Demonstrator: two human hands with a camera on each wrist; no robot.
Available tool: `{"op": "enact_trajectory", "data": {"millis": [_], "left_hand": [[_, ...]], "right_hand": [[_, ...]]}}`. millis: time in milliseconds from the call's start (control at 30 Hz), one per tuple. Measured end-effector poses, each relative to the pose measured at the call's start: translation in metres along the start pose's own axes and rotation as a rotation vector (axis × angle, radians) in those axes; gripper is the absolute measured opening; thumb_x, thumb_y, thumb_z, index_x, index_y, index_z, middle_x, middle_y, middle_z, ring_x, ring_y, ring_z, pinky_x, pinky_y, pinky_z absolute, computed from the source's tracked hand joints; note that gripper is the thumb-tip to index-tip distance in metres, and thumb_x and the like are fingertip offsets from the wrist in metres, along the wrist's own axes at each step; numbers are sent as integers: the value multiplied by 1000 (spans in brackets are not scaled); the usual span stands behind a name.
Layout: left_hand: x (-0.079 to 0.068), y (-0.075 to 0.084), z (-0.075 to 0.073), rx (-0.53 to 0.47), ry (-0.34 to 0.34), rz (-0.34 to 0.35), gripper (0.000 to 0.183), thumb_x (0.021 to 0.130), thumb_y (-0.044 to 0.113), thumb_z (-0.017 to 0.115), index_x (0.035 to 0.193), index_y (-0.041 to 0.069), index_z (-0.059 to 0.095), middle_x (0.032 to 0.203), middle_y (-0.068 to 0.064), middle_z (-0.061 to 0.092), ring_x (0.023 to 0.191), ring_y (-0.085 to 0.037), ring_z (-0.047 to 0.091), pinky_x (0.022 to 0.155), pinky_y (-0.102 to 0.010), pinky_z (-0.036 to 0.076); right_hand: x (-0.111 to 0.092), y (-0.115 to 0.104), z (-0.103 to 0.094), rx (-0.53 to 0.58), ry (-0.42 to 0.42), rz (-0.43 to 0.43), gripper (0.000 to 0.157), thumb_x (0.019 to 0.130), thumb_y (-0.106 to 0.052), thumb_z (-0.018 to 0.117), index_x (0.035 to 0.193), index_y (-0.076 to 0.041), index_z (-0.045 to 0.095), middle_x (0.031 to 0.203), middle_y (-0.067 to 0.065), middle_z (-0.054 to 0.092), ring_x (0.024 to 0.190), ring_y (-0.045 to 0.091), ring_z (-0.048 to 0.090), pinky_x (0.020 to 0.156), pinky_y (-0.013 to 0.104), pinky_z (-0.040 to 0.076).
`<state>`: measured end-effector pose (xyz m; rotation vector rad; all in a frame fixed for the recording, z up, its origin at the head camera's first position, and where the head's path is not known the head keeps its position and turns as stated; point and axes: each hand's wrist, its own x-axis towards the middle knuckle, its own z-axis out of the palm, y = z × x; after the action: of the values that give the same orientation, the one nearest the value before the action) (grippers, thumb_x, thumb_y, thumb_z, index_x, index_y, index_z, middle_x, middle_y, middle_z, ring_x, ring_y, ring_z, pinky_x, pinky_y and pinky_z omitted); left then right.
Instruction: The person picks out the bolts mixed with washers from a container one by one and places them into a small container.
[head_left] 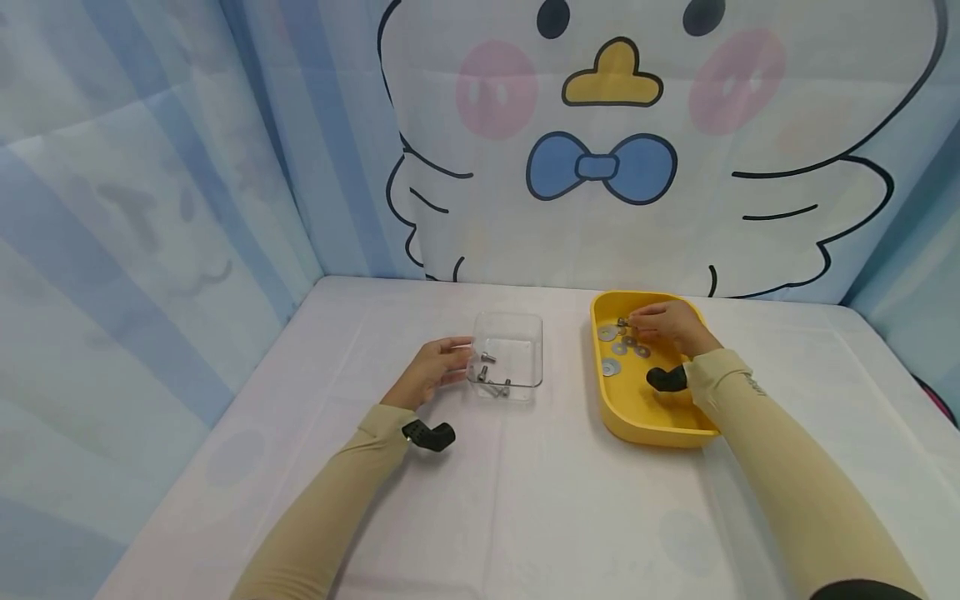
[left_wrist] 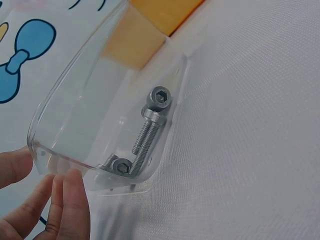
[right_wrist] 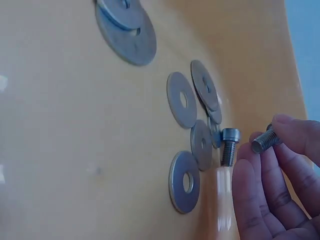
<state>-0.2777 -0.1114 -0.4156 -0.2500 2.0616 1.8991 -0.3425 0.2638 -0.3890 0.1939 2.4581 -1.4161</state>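
Observation:
In the yellow tray (head_left: 626,425), my right hand (head_left: 671,325) pinches a short socket-head bolt (right_wrist: 266,140) between thumb and fingers. Another bolt (right_wrist: 229,147) is in the tray right beside those fingertips, its head showing. Several flat washers (right_wrist: 184,182) lie around, some overlapping. At the left side of a clear plastic box (head_left: 528,354), my left hand (head_left: 435,371) touches the wall with fairly straight fingers, the thumb at the rim. Several bolts (left_wrist: 147,135) rest inside the box, mostly gathered towards its near side.
The box and tray stand apart on a table with a white cloth (head_left: 540,500). Behind it hangs a curtain (head_left: 570,233) with a cartoon print, and a blue striped curtain (head_left: 135,275) is on the left. Black wrist devices (head_left: 429,435) are on both wrists.

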Motion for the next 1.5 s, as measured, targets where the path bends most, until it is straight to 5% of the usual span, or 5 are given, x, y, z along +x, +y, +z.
{"op": "enact_trajectory", "data": {"millis": [200, 433, 900, 1200, 1500], "left_hand": [[0, 0, 0, -5, 3, -3, 42, 93, 15, 58, 134, 11, 51, 133, -12, 53, 119, -24, 53, 100, -36, 49], [1, -2, -1, -13, -3, -8, 41, 93, 15, 59, 133, 11, 52, 133, -11, 53, 118, -23, 53, 100, -36, 49], [1, -2, -1, -11, 4, -9, 41, 93, 15, 59, 133, 11, 52, 134, -12, 52, 121, -24, 52, 102, -37, 48], [1, -2, -2, -4, 0, -5, 41, 93, 15, 59, 134, 11, 51, 136, -11, 51, 122, -25, 51, 103, -37, 47], [2, -2, -1, 4, 6, -12, 41, 93, 16, 59, 134, 12, 52, 135, -11, 51, 121, -24, 51, 102, -37, 47]], "right_hand": [[-3, -3, -1, 107, -37, 19, 55, 91, -30, 62, 134, 0, 47, 76, -21, 62, 81, 0, 60, 110, 39, 39], [-11, -14, 2, 300, -79, -1, 42, 91, -24, 61, 127, -4, 52, 77, -20, 64, 80, -2, 62, 109, 34, 38], [-21, -32, 7, 410, -130, -34, 64, 93, -23, 57, 145, 2, 29, 86, -17, 64, 88, -1, 62, 113, 34, 31], [-32, -44, 16, 516, -124, -104, 24, 92, -17, 59, 115, -9, 60, 88, -13, 68, 86, 1, 65, 99, 24, 47], [-45, -57, 29, 299, -101, -145, 55, 94, -25, 57, 142, -3, 39, 116, -6, 60, 108, 4, 57, 113, 36, 33]]}}
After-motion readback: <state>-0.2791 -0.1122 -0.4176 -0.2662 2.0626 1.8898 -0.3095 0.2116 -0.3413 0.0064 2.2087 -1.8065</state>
